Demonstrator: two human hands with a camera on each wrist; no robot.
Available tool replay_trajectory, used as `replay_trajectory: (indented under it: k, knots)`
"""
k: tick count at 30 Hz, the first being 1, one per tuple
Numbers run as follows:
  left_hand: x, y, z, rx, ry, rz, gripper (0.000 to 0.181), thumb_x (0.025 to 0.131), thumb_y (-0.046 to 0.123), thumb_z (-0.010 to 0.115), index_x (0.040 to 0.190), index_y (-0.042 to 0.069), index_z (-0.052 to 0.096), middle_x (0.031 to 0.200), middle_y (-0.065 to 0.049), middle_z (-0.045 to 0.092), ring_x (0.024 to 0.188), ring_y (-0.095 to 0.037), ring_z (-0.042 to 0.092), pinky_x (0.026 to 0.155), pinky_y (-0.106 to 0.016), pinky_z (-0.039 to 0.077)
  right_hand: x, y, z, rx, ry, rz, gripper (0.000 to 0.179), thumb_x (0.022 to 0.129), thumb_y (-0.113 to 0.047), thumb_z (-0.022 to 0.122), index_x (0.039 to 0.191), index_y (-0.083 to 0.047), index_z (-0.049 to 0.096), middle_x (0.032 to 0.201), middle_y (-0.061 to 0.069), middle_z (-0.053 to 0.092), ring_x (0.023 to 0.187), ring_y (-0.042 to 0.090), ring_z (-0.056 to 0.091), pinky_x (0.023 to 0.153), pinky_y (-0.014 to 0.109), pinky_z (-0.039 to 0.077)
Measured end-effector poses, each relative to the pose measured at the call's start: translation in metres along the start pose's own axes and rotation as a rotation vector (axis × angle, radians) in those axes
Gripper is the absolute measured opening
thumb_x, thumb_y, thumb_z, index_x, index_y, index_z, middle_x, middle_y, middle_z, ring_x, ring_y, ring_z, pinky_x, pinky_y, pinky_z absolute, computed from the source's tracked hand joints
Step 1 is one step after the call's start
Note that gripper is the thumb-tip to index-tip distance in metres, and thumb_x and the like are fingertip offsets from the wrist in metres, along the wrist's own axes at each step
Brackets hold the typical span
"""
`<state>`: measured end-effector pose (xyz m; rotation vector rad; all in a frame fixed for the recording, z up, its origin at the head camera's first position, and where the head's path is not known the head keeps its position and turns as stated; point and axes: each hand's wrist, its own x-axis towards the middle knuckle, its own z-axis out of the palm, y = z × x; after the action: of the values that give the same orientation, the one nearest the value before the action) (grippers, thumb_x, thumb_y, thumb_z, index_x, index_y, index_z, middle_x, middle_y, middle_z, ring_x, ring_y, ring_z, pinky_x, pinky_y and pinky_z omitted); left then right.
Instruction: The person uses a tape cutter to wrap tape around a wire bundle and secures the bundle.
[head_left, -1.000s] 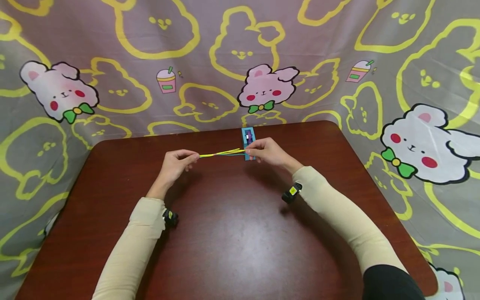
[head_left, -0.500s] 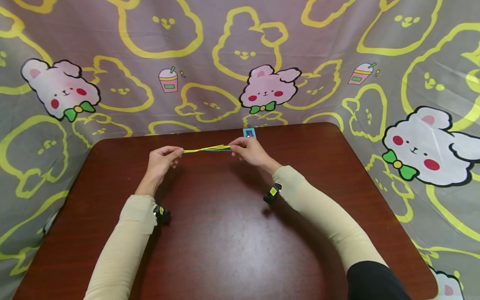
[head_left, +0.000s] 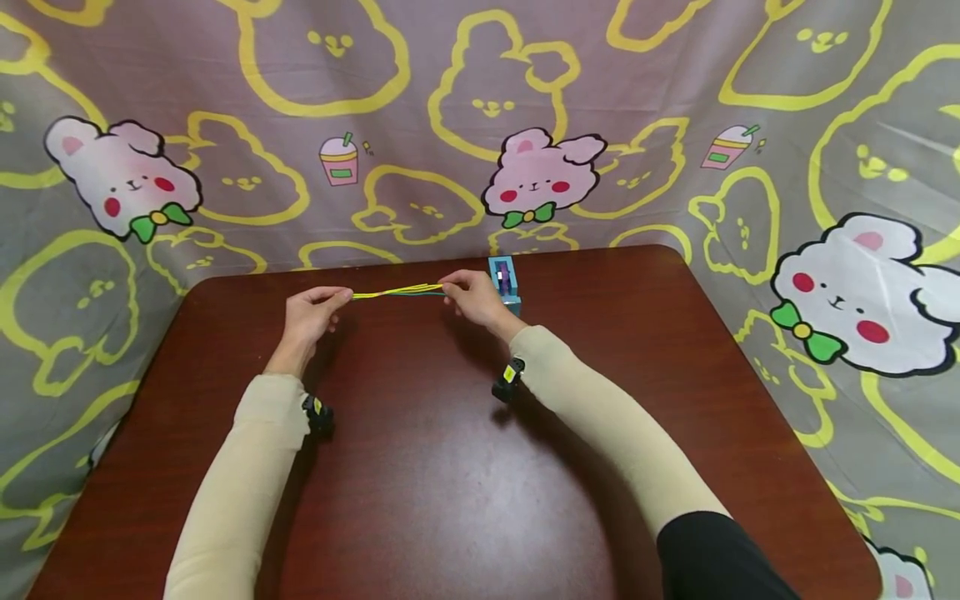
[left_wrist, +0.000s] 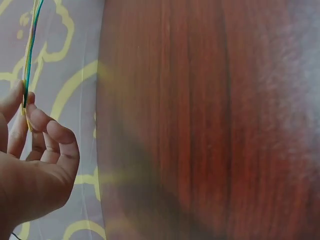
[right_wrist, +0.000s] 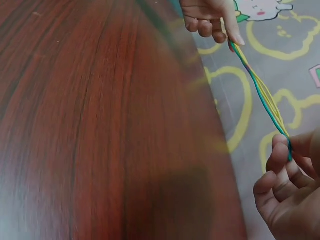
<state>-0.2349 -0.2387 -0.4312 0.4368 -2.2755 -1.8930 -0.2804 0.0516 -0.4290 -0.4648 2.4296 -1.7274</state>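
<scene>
A thin bundle of yellow and green wires (head_left: pixel 397 291) stretches nearly level between my two hands, above the far part of the table. My left hand (head_left: pixel 309 315) pinches one end between thumb and forefinger; in the left wrist view, short wire ends poke out below the fingertips. At the other end my right hand (head_left: pixel 476 297) pinches the bundle the same way. In the right wrist view the green wire (right_wrist: pixel 263 101) runs beside several yellow ones, with a small reddish spot near the left hand (right_wrist: pixel 212 17).
Just behind and right of my right hand, a light-blue holder (head_left: pixel 511 300) with a purple part inside stands at the table's back edge. The brown wooden table (head_left: pixel 420 467) has a patterned curtain (head_left: pixel 420 83) behind it and at its sides.
Both hands have moved left with the wires held between them. The light-blue holder, partly covered by the right hand before, now shows more fully to its right.
</scene>
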Motion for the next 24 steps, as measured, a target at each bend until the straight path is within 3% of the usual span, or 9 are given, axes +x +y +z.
replay_trajectory:
  k: [6,12,14,18,21,24]
  knots:
    - [0.01,-0.001,-0.003,0.049,0.004,-0.015,0.036,0.09,0.024,0.078,0.115,-0.002,0.072,0.071,0.017,0.066,0.051,-0.007,0.053,0.047,-0.02,0.045,0.011,0.009,0.018,0.03,0.081,0.111,0.018,0.102,-0.012,0.061,0.111,-0.002,0.073,0.084,0.011,0.07,0.06,0.014,0.056,0.056,0.025,0.048]
    - [0.017,-0.006,-0.005,0.101,0.025,-0.04,0.034,0.096,0.02,0.071,0.122,-0.003,0.07,0.09,-0.001,0.073,0.053,-0.006,0.055,0.049,-0.02,0.045,0.019,0.013,0.03,0.054,0.153,0.198,0.017,0.1,-0.01,0.063,0.106,0.0,0.074,0.085,0.013,0.071,0.058,0.014,0.057,0.056,0.024,0.048]
    - [0.02,-0.008,-0.004,0.123,0.034,-0.048,0.031,0.097,0.017,0.069,0.121,-0.003,0.07,0.088,-0.001,0.072,0.054,-0.006,0.055,0.048,-0.021,0.045,0.022,0.016,0.034,0.008,0.168,0.215,0.016,0.099,-0.011,0.064,0.105,-0.001,0.075,0.09,0.014,0.072,0.064,0.014,0.059,0.06,0.025,0.049]
    - [0.026,-0.011,-0.001,0.182,0.06,-0.074,0.028,0.097,0.016,0.069,0.118,-0.003,0.071,0.074,0.009,0.067,0.053,-0.007,0.055,0.045,-0.02,0.042,0.025,0.018,0.04,-0.117,0.183,0.253,0.017,0.1,-0.014,0.064,0.104,-0.004,0.076,0.101,0.01,0.072,0.087,0.02,0.062,0.075,0.031,0.051]
    - [0.029,-0.013,0.001,0.257,0.1,-0.089,0.027,0.096,0.017,0.07,0.115,-0.002,0.073,0.076,-0.001,0.071,0.058,-0.012,0.06,0.047,-0.02,0.042,0.027,0.017,0.044,-0.186,0.188,0.262,0.018,0.101,-0.015,0.062,0.105,-0.006,0.076,0.107,0.009,0.071,0.1,0.025,0.062,0.086,0.037,0.05]
    - [0.03,-0.012,0.003,0.348,0.138,-0.096,0.027,0.094,0.02,0.072,0.112,0.0,0.075,0.099,-0.013,0.073,0.084,-0.022,0.065,0.067,-0.024,0.048,0.03,0.017,0.046,-0.23,0.195,0.27,0.018,0.101,-0.016,0.06,0.105,-0.007,0.076,0.109,0.009,0.071,0.104,0.027,0.062,0.092,0.04,0.048]
